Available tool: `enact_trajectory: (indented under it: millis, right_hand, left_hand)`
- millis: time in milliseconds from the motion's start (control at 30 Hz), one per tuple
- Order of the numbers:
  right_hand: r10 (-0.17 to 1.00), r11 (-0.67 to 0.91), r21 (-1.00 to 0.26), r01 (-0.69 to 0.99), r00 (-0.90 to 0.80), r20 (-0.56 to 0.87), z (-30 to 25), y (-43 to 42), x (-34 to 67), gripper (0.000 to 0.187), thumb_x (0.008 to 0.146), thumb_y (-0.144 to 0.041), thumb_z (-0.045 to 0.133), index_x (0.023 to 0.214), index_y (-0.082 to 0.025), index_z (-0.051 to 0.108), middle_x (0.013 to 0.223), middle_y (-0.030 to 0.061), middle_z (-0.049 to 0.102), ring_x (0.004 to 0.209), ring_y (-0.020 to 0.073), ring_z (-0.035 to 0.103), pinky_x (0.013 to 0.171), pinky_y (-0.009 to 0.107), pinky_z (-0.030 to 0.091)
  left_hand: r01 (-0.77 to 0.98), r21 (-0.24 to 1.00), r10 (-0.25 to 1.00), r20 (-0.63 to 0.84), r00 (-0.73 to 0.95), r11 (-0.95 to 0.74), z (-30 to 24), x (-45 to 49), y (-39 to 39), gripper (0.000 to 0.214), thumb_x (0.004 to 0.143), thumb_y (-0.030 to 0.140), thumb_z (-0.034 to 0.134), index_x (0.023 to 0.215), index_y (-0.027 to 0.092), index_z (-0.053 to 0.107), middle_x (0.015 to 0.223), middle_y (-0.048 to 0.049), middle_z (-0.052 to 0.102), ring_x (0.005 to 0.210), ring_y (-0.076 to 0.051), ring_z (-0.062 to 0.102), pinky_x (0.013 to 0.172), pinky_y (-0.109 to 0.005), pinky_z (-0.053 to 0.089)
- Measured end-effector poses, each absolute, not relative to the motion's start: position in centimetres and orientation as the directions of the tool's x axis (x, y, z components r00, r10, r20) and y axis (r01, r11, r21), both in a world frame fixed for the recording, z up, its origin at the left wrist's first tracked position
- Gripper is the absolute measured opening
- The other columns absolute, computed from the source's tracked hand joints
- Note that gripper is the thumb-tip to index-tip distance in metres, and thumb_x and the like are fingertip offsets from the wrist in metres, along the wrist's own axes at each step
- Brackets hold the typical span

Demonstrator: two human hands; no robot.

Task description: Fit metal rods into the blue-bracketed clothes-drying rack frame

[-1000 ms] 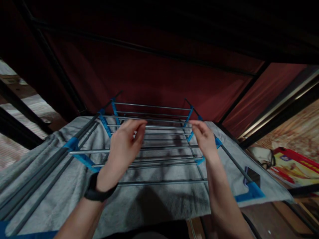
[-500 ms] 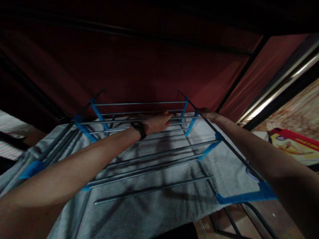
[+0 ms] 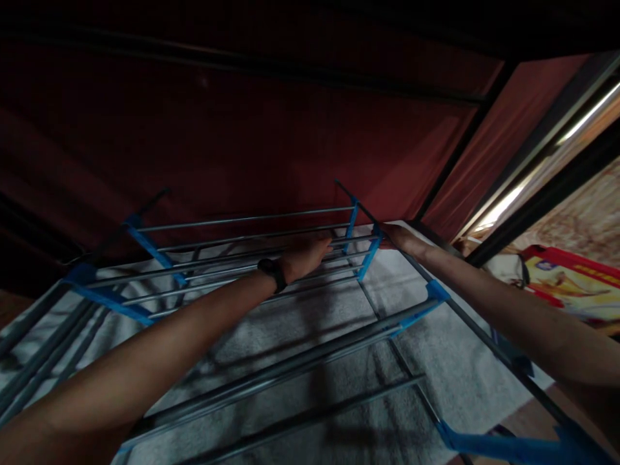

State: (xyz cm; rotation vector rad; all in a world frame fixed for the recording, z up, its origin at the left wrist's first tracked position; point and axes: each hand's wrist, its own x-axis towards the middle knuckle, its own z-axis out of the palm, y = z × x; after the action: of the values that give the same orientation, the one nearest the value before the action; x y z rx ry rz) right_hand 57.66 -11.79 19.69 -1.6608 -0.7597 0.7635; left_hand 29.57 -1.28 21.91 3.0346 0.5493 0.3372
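A rack of grey metal tubes with blue plastic joints (image 3: 436, 290) lies over a pale grey cloth (image 3: 300, 329). My left hand (image 3: 306, 257), with a black watch on its wrist, reaches to the far tier and closes over a crossbar there. Its fingertips are partly hidden. At the right side of the rack, my right hand (image 3: 400, 237) is wrapped round the side pole (image 3: 416, 265), close to a blue joint. The near tubes of the rack pass below my left forearm.
Dark red fabric panels (image 3: 242, 148) with black frame bars stand behind the rack. To the right lies a red and yellow package (image 3: 571, 278), near a slanting dark post (image 3: 547, 200). Brown floor shows at the lower right.
The rack has shifted and turned slightly in view, its left side lower and further left. My left hand's fingers look more curled over the crossbar; my right hand stays at the side pole.
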Motion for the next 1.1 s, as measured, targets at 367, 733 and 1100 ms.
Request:
enact_trajectory:
  millis: [367, 733, 1100]
  right_hand:
    - [0.825, -0.189, -0.971, 0.149, 0.56, -0.074, 19.65, -11.87, 57.61, 0.019, 0.099, -0.027, 0.057, 0.097, -0.015, 0.071, 0.086, 0.009, 0.078, 0.075, 0.0201, 0.075, 0.066, 0.028, 0.063]
    - [0.834, -0.234, -0.949, 0.209, 0.545, -0.086, 19.82, -12.06, 58.01, 0.019, 0.098, -0.029, 0.056, 0.1, -0.016, 0.071, 0.1, 0.0075, 0.077, 0.082, 0.0165, 0.074, 0.072, 0.025, 0.064]
    - [0.83, -0.284, -0.926, 0.251, 0.547, -0.106, 20.17, -12.01, 57.5, 0.025, 0.103, -0.031, 0.052, 0.106, -0.014, 0.069, 0.114, 0.0118, 0.076, 0.083, 0.0165, 0.075, 0.072, 0.025, 0.063]
  left_hand:
    - [0.351, 0.073, 0.358, 0.19, 0.914, -0.934, 22.89, 29.51, -1.73, 0.032, 0.107, 0.033, 0.039, 0.111, 0.015, 0.065, 0.094, -0.0107, 0.073, 0.084, -0.023, 0.068, 0.076, -0.032, 0.047]
    - [0.336, 0.057, 0.34, 0.212, 0.916, -0.94, 22.67, 29.61, -1.62, 0.03, 0.106, 0.034, 0.041, 0.106, 0.017, 0.065, 0.095, -0.0108, 0.073, 0.086, -0.024, 0.068, 0.074, -0.033, 0.046]
    - [0.323, 0.081, 0.332, 0.17, 0.928, -0.943, 22.66, 29.92, -0.94, 0.032, 0.106, 0.035, 0.04, 0.102, 0.017, 0.066, 0.093, -0.0099, 0.072, 0.081, -0.022, 0.065, 0.072, -0.032, 0.043]
